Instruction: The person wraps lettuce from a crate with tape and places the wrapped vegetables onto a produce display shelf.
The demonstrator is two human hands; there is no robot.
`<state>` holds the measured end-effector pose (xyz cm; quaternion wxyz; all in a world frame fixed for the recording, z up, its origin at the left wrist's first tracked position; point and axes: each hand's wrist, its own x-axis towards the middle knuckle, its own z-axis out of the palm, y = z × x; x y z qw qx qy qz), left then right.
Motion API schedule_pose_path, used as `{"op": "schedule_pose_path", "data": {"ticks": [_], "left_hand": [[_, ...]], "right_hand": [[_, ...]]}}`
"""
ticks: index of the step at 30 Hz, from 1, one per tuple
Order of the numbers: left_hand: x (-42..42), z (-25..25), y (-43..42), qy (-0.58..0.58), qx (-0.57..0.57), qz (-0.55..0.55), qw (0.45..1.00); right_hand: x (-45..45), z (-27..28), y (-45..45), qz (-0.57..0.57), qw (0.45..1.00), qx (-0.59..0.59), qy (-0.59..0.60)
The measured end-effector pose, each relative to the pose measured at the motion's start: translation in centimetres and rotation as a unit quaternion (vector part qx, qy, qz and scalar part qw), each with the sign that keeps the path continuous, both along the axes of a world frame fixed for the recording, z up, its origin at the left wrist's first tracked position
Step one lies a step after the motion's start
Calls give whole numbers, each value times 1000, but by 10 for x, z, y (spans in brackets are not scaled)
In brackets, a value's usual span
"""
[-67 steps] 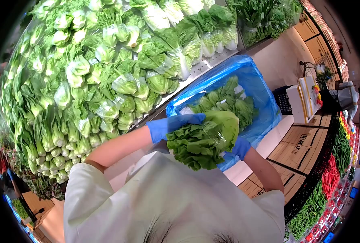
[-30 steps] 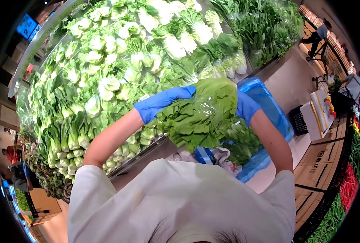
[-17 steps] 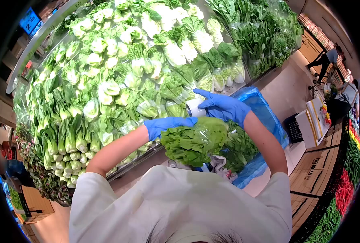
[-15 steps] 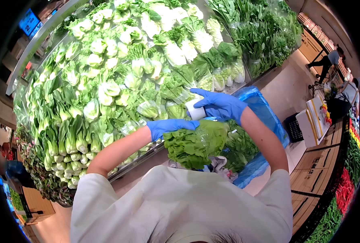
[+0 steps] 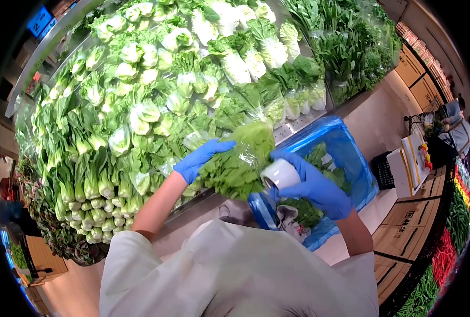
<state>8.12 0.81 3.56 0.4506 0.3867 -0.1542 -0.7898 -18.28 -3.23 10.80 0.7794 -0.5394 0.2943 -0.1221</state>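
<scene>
We'd brought white cylindrical roll (image 5: pixel 281 174), clamped in blue-gloved R hand (image 5: pixel 319 189), down beside shiny-filmed green leafy lettuce (image 5: pixel 239 161), clasped in blue-gloved L hand (image 5: pixel 202 159) nr blue plastic-lined bin (image 5: pixel 361 171); both w/in working reach.

Leafy greens (image 5: pixel 142 117) on metal shelf (image 5: pixel 301 123)

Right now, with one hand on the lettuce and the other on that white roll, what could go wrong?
The frilly lettuce might crease or tear if the left hand squeezes too hard. The white roll could slip from the right hand and perhaps tumble into or beside the blue-lined bin underneath.
</scene>
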Motion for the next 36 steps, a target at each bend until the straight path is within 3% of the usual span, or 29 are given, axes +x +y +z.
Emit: {"op": "schedule_pose_path", "data": {"ticks": [4, 5, 6, 8, 10, 12, 13, 15, 16, 18, 20, 22, 23, 27, 28, 29, 32, 33, 35, 36], "left_hand": [[-4, -11, -1, 11, -41, 12, 999], [0, -24, -5, -13, -33, 15, 999], [-4, -19, -5, -12, -31, 10, 999], [-11, -5, -4, -85, -36, 13, 996], [-12, -9, -4, -80, -25, 19, 996], [-12, -11, -5, -76, -13, 22, 997], [-10, -9, -6, -47, -32, 8, 998], [-23, 19, 0, 10, -44, 3, 999], [-31, 21, 2, 12, -44, 1, 999], [-41, 22, 3, 50, -62, -30, 996], [-46, 11, 2, -9, -73, -64, 995], [-56, 8, 3, -117, -59, -136, 982], [-60, 10, 0, -127, -66, -173, 974], [-71, 4, -3, -140, -113, -227, 957], [-74, 7, -1, -174, -121, -234, 949], [-77, 11, 0, -208, -130, -240, 939], [-84, 25, 0, -152, -155, -233, 948], [-82, 22, -1, -153, -154, -233, 948], [-76, 8, -6, -88, -66, -266, 958], [-77, 3, -5, -90, -67, -266, 957]], "right_hand": [[-18, 6, 2, 17, 997, -3, 71], [-26, 7, -1, -5, 993, 100, 64], [-31, 4, -2, -10, 993, 102, 65], [-38, -6, -2, 24, 998, -1, 59], [-43, -10, -2, 28, 996, -41, 68], [-53, -10, -4, 28, 972, -93, 212], [-54, -9, -4, 24, 972, -91, 214], [-57, -7, -5, 105, 923, -231, 290], [-57, -15, -3, 104, 923, -229, 292], [-54, -48, -1, 161, 902, -301, 264], [-53, -68, -6, 194, 892, -297, 279], [-53, -79, -11, 118, 955, -259, 78], [-55, -80, -14, 123, 972, -185, 76], [-58, -113, -34, 153, 975, -163, 16], [-57, -116, -36, 78, 996, 24, -22], [-56, -119, -38, 1, 976, 210, -59], [-53, -130, -45, -51, 962, 257, -75], [-53, -129, -48, -51, 962, 257, -76], [-53, -127, -58, 16, 995, 43, -90], [-46, -125, -68, 15, 995, 42, -91]]}}
